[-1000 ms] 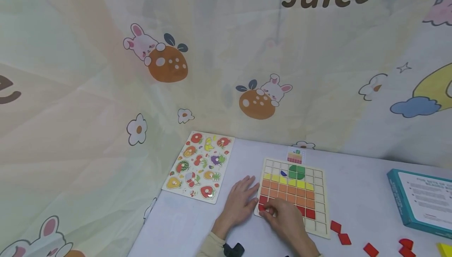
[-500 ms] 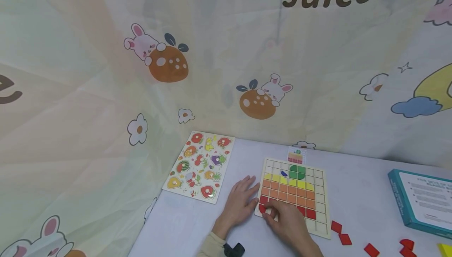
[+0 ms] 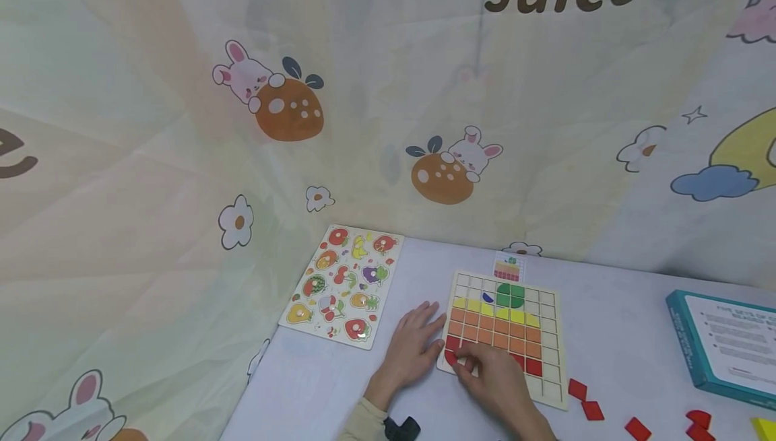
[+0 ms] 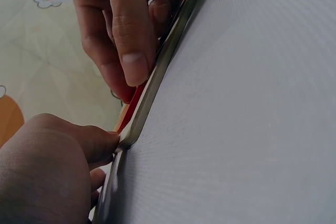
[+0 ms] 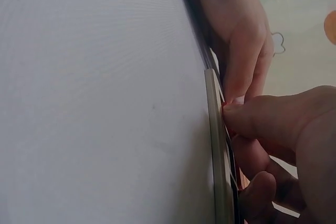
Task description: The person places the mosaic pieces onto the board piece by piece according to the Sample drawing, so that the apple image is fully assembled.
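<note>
My left hand (image 3: 413, 341) lies with its fingers extended along the left side of a pale grid board (image 3: 561, 360), its thumb touching the edge. At the board's lower left corner, my right hand (image 3: 496, 375) pinches a red mosaic tile (image 3: 450, 358) with a rounded corner, low against the grid. The right hand hides part of the bottom red row. Above it are rows of orange tiles (image 3: 500, 326) and yellow tiles (image 3: 503, 316), a green round shape (image 3: 509, 296) and a small blue piece (image 3: 488, 297). In the left wrist view, the right thumb and finger (image 4: 118, 82) meet the red tile.
Loose red tiles (image 3: 592, 411) lie right of the board, with a yellow piece (image 3: 765, 429) farther right. A teal box (image 3: 685, 347) stands at the right. A fruit puzzle board (image 3: 315, 323) lies at the left, and a small picture card (image 3: 509, 267) behind the grid.
The right fingers have shifted slightly at the lower left corner, and more of the red tile's rounded edge shows. The left hand has stayed in place.
</note>
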`<action>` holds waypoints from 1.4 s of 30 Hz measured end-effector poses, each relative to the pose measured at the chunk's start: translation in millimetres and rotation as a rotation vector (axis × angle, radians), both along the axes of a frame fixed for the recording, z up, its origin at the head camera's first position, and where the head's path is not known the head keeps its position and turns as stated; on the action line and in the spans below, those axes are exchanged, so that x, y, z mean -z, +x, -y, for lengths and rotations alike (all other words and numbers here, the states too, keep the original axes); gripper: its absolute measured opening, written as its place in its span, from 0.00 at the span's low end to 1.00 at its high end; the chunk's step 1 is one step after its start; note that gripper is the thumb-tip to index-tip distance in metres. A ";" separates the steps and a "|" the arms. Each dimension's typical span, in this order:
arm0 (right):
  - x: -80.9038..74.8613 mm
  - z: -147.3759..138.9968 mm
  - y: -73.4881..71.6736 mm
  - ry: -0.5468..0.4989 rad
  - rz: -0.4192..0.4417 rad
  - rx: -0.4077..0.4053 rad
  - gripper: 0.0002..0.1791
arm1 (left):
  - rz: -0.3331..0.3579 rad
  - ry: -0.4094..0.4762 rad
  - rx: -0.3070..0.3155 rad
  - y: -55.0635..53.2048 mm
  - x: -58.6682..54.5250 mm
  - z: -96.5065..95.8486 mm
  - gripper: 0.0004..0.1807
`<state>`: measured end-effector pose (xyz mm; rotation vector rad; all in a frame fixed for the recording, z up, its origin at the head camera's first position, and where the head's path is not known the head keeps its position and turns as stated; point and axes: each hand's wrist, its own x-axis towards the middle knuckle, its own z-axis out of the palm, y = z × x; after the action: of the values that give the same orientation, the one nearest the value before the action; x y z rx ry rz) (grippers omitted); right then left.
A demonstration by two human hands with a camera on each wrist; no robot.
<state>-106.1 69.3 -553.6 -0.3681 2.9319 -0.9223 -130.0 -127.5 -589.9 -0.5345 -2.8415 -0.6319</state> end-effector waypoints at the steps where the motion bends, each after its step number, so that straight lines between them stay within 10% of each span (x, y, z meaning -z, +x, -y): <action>1: 0.0 -0.6 0.0 0.002 -0.004 -0.002 0.10 | 0.004 0.004 0.001 0.0 -0.2 -0.2 0.27; 26: -0.7 -16.2 3.1 -0.089 -0.015 0.048 0.10 | 0.004 0.024 0.003 0.9 -2.3 1.2 0.27; 33: -18.9 -87.3 5.3 -0.116 -0.027 0.138 0.10 | 0.028 0.052 0.014 1.3 -0.1 -1.5 0.28; 42: 10.4 -227.7 6.7 0.168 0.405 0.146 0.55 | 0.026 0.050 0.015 1.0 0.1 0.1 0.28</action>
<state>-99.4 297.0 -563.9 0.0397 2.6561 -0.6610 -129.0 -127.5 -590.0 -0.5441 -2.8397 -0.7151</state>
